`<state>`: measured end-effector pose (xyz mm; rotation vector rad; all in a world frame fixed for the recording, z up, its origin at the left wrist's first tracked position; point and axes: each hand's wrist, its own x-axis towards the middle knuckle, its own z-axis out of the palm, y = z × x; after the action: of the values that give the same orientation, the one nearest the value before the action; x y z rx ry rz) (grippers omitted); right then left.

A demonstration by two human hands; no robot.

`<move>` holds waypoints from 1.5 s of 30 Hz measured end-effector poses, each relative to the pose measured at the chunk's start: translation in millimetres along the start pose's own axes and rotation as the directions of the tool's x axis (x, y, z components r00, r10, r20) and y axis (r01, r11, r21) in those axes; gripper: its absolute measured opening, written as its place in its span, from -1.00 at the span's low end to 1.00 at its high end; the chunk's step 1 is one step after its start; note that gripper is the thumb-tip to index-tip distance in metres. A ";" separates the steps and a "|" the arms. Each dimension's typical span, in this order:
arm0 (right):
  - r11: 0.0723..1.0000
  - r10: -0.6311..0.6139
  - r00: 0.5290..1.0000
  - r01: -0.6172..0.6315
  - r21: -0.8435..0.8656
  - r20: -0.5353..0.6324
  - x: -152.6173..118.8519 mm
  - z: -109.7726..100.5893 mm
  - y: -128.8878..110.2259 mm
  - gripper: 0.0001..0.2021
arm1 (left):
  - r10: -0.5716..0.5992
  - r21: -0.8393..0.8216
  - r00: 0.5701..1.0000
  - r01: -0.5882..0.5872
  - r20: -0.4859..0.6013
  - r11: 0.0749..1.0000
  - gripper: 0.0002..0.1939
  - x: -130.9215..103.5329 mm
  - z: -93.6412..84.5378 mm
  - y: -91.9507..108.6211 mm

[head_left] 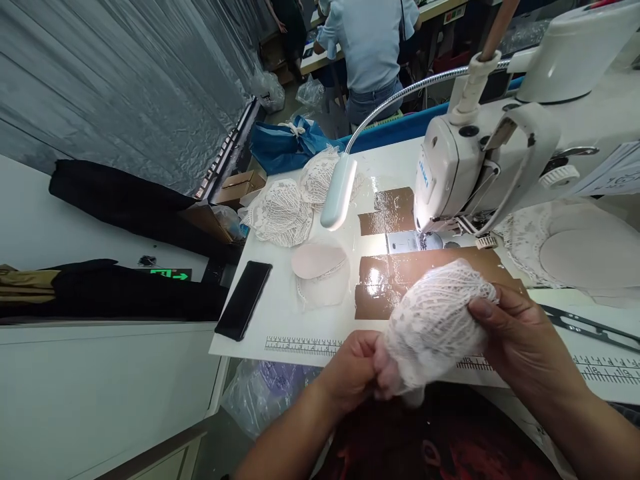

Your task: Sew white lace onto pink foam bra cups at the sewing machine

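Observation:
A white lace cup-shaped piece (435,323) is held up between both hands, over the front edge of the table. My left hand (357,370) is closed on its lower left end, some fingers lying behind the sheer fabric. At its upper right edge, my right hand (520,340) pinches the lace between thumb and fingers. Behind the piece stands a white sewing machine (450,173), its needle area above a metal plate (407,242) with brown tape (380,267) around it. Beige and sheer pads (320,273) lie left of the tape.
Lace cups (285,213) are piled at the table's back left, near a lamp head (339,193). A black phone (243,300) lies at the left edge. More lace pieces (575,247) and a dark ruler-like tool (590,327) are at right. A person (367,47) sits beyond.

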<state>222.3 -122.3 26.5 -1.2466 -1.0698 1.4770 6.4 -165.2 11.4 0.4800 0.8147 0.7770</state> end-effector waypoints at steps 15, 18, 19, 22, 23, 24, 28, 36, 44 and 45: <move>0.878 -0.176 0.928 0.299 -0.373 0.329 -7.9 12.5 -8.6 -0.75 | 0.163 0.771 0.959 -0.284 0.233 0.571 -0.70 2.1 11.5 52.5; 0.875 -0.192 0.944 0.288 -0.388 0.267 -5.3 12.9 -6.3 -0.73 | 0.140 0.748 0.962 -0.270 0.234 0.606 -0.63 2.3 11.9 53.1; 0.878 -0.196 0.945 0.289 -0.382 0.263 -4.6 13.6 -6.0 -0.72 | 0.140 0.744 0.963 -0.266 0.229 0.613 -0.63 2.6 12.9 54.8; 0.882 -0.205 0.942 0.295 -0.368 0.266 -2.8 15.6 -6.4 -0.71 | 0.153 0.739 0.964 -0.265 0.218 0.620 -0.66 6.0 16.3 60.3; 0.883 -0.201 0.943 0.292 -0.367 0.267 -2.1 15.9 -6.6 -0.70 | 0.162 0.738 0.963 -0.269 0.215 0.619 -0.69 8.1 17.2 61.5; 0.885 -0.196 0.945 0.286 -0.367 0.264 -1.2 15.8 -6.6 -0.70 | 0.174 0.739 0.961 -0.276 0.213 0.615 -0.72 10.5 17.9 62.3; 0.912 -0.112 0.972 0.184 -0.367 0.209 5.1 12.2 -4.0 -0.71 | 0.215 0.757 0.950 -0.311 0.227 0.575 -0.78 20.5 18.9 61.7; 0.945 0.089 0.962 0.001 -0.326 0.259 16.1 -2.4 -10.3 -0.71 | 0.142 0.624 0.967 -0.246 0.213 0.741 -0.72 30.1 22.7 65.1; 0.984 0.112 0.961 -0.073 -0.160 0.252 22.2 -2.5 -10.4 -0.72 | 0.058 0.286 0.997 -0.072 0.055 0.955 -0.59 47.4 30.4 46.9; 0.988 0.115 0.958 -0.082 -0.132 0.264 24.0 -4.4 -8.8 -0.72 | 0.061 0.244 0.998 -0.061 0.009 0.968 -0.58 48.5 30.1 46.2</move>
<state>225.5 -96.7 29.4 -1.2189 -1.3090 1.7180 32.0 -101.3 37.2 0.7283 0.9024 0.7360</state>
